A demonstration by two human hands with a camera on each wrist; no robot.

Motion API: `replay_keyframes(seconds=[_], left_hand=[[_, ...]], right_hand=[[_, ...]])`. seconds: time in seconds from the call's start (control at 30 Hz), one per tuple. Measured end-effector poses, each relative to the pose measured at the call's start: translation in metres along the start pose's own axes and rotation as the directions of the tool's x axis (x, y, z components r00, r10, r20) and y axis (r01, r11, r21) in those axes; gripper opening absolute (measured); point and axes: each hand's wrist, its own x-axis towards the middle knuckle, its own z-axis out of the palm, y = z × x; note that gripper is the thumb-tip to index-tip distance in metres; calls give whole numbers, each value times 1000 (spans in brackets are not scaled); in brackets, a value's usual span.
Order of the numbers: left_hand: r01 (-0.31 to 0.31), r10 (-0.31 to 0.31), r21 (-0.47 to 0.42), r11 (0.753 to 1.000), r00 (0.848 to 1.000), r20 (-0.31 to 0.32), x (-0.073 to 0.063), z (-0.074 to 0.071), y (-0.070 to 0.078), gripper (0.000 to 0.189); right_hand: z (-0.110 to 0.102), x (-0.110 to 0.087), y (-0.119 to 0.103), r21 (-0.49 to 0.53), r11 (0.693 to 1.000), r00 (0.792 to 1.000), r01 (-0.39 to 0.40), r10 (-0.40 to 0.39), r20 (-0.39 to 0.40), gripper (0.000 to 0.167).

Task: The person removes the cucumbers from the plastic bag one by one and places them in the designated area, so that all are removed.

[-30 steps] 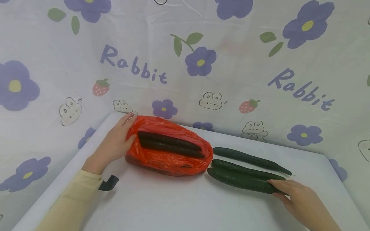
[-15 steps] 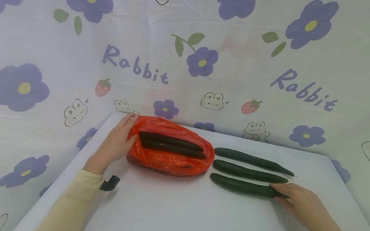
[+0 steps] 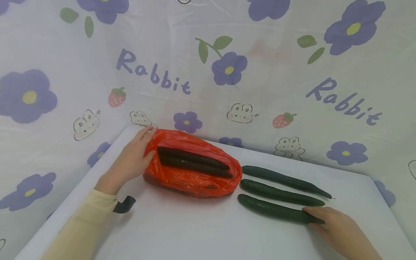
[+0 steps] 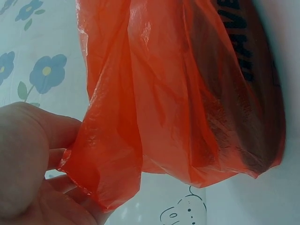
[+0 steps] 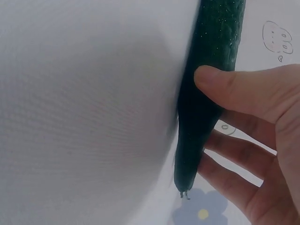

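In the head view, my left hand (image 3: 131, 159) holds the left edge of a red plastic bag (image 3: 191, 185). The left wrist view has the bag's thin film (image 4: 110, 140) pinched between thumb and fingers. Two dark cucumbers (image 3: 195, 164) show through the bag's mouth, which faces up and towards me. To the right, my right hand (image 3: 339, 229) grips the tapered end of the nearest cucumber (image 3: 273, 210), which lies on the white table. The right wrist view shows my thumb (image 5: 220, 82) on one side of that cucumber (image 5: 199, 101) and fingers on the other.
Beyond the held cucumber lie a middle cucumber (image 3: 281, 193) and a far cucumber (image 3: 282, 177), roughly parallel, their left ends close to the bag. A dark curved piece (image 3: 125, 205) shows beside my left wrist. A patterned cloth (image 3: 208, 72) hangs behind the white table (image 3: 195, 231).
My right hand has drawn the nearest cucumber slightly towards me, so a gap now separates it from the middle one. The left hand and bag stay in place.
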Motion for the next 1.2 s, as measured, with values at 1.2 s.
replay_keyframes(seconds=[1.2], left_hand=[[-13,13,-1,1000,1000,-7,0,2,-1,75]], right_hand=[[-15,57,-53,154,969,919,191,-122,-375,55]])
